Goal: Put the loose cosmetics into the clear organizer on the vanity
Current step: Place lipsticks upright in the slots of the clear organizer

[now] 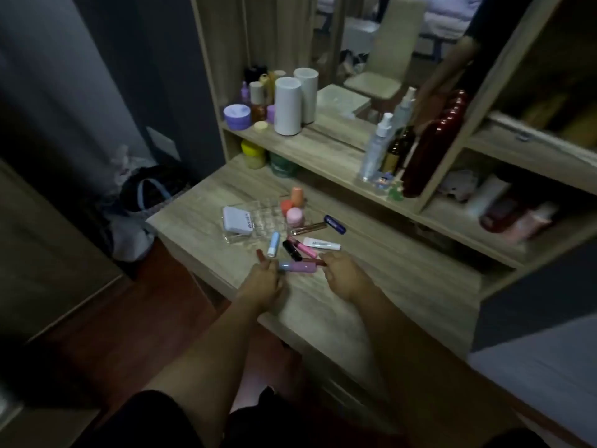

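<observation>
The clear organizer (261, 221) lies on the vanity top (371, 286), with a white compact (237, 223) at its left end and orange and pink jars (294, 205) at its right end. Loose tubes lie in front of it: a blue-white one (274, 244), a black one (291, 250), a pink gloss (305, 248), a white tube (322, 244), a navy tube (335, 224) and a brown gloss (307, 228). My left hand (263, 281) grips the blue end of a pink and blue tube (297, 266). My right hand (342, 276) pinches a dark red tube (318, 262).
A raised shelf behind holds white cylinders (287, 106), purple jars (237, 116), spray bottles (376, 147) and a tall red bottle (426, 153) before a mirror. Yellow and green jars (253, 155) stand under the shelf. Bags (145, 202) lie on the floor at left.
</observation>
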